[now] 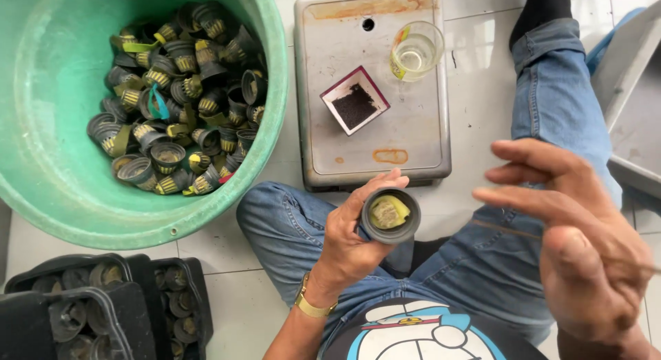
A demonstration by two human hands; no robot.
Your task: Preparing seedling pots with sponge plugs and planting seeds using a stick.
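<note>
Far to the left of the left hand, a big green basin [41, 160] sits on the tiled floor, holding a heap of small black net cups [175, 98] with yellowish sponge pieces in many of them. Below the basin and left of the left forearm, black trays [138, 291] hold more of the same cups in rows.

The left hand [351, 236] is closed around 1 small black net cup [390, 215], gripping its side with the thumb up along the rim and the opening facing the camera. A yellow-green sponge plug [389, 211] sits inside it. A gold-coloured watch band [310, 306] circles that wrist. The hand and cup hang over the person's lap, above blue jeans [496, 256].

Just above the held cup, a worn grey scale platform [413, 132] lies on the floor. On it stand a small square white dish [355, 100] with dark grains in it and, to its right, a clear plastic cup [416, 51] with a little pale liquid.

The right hand [571, 243] is well apart from the cup, to its right and near the camera, blurred, fingers spread loosely and open. A thin stick-like thing seems to cross it, but I cannot tell whether it is pinched.
</note>
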